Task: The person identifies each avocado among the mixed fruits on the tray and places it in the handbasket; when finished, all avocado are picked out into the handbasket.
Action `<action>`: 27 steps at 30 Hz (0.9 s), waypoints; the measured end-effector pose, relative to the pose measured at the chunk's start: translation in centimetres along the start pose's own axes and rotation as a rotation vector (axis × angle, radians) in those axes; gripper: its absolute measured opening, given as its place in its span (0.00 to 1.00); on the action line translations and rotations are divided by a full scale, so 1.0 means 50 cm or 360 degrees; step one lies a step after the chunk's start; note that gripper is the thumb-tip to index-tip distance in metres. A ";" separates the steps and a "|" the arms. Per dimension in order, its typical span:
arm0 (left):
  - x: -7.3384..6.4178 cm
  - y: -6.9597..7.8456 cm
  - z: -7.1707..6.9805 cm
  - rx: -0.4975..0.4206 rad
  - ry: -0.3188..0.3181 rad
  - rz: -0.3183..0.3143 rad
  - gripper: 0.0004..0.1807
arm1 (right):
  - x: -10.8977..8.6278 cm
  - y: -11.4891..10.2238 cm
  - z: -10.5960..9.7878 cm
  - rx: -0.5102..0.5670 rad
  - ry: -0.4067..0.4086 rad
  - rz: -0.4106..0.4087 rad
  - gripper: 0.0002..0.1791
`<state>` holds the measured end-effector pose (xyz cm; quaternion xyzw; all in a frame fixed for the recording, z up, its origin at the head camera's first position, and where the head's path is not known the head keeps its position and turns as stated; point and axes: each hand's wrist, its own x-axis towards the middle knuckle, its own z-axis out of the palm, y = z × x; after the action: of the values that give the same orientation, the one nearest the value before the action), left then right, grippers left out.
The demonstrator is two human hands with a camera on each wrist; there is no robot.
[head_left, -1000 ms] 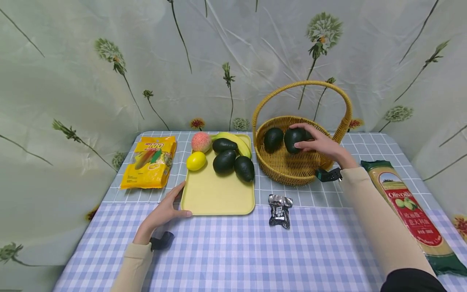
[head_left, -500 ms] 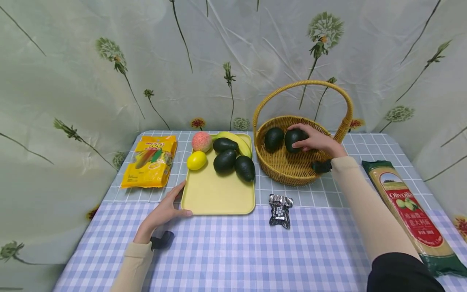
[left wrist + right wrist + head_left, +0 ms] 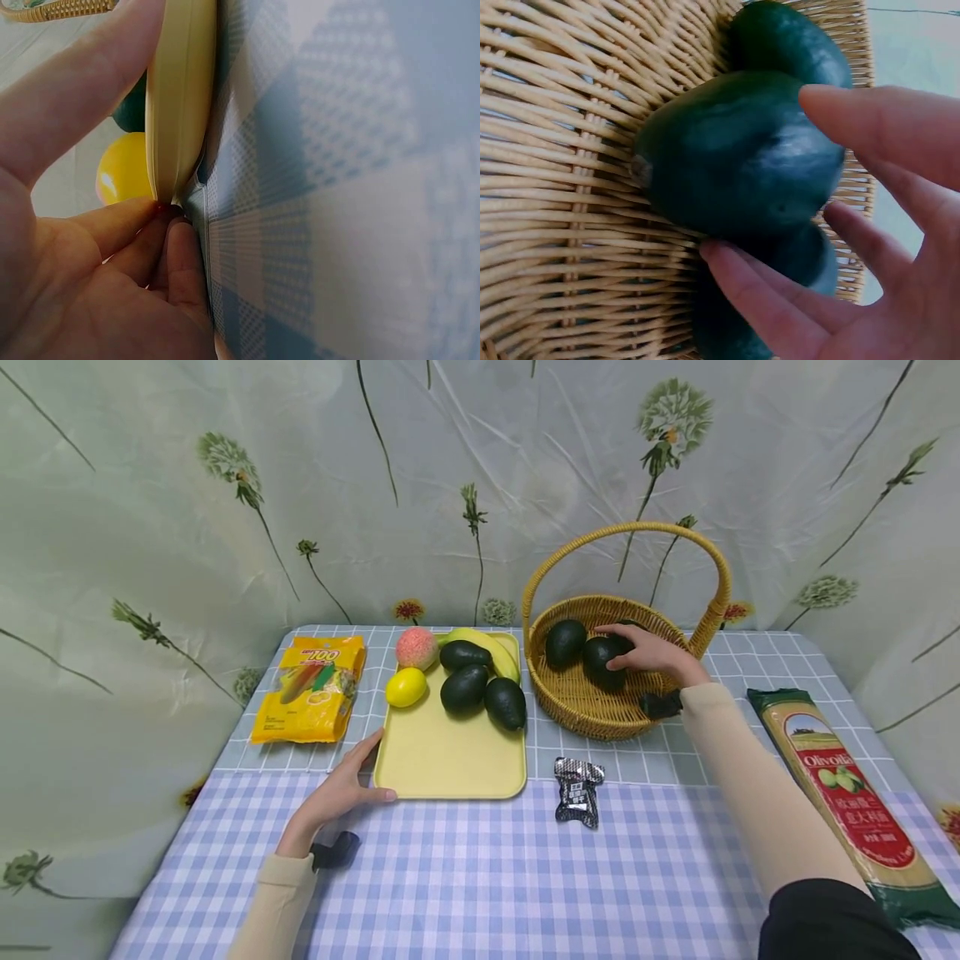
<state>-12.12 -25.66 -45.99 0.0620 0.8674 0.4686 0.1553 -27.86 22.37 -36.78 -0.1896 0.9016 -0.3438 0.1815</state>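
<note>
My right hand (image 3: 660, 656) is inside the wicker basket (image 3: 573, 714), fingers spread around a dark green avocado (image 3: 598, 675). In the right wrist view the thumb tip overlaps its upper edge and a fingertip lies at its lower edge, with gaps between the fingers. A second avocado (image 3: 566, 645) sits to its left; a third (image 3: 632, 624) shows partly behind my hand. My left hand (image 3: 341, 789) rests at the near left corner of the yellow tray (image 3: 450, 772), thumb along the front edge and fingers at the left rim.
On the tray lie a peach (image 3: 417, 648), a lemon (image 3: 407, 687), a banana (image 3: 507, 664) and three avocados (image 3: 464, 690). A yellow candy bag (image 3: 309, 692) is left of it. A small black packet (image 3: 577, 793) lies before the basket, a pasta bag (image 3: 847, 777) at right.
The avocado at my right hand has shifted slightly towards me, out from beneath the fingers, and another avocado now shows behind it. My left hand stays at the tray corner.
</note>
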 end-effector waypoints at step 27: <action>-0.001 0.006 0.001 -0.0028 -0.0003 0.0025 0.61 | -0.073 -0.100 0.082 0.0768 -0.0070 -0.0453 0.31</action>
<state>-12.08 -25.49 -45.75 0.0681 0.8625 0.4775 0.1531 -21.76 18.37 -35.47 -0.2730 0.7538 -0.5664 0.1909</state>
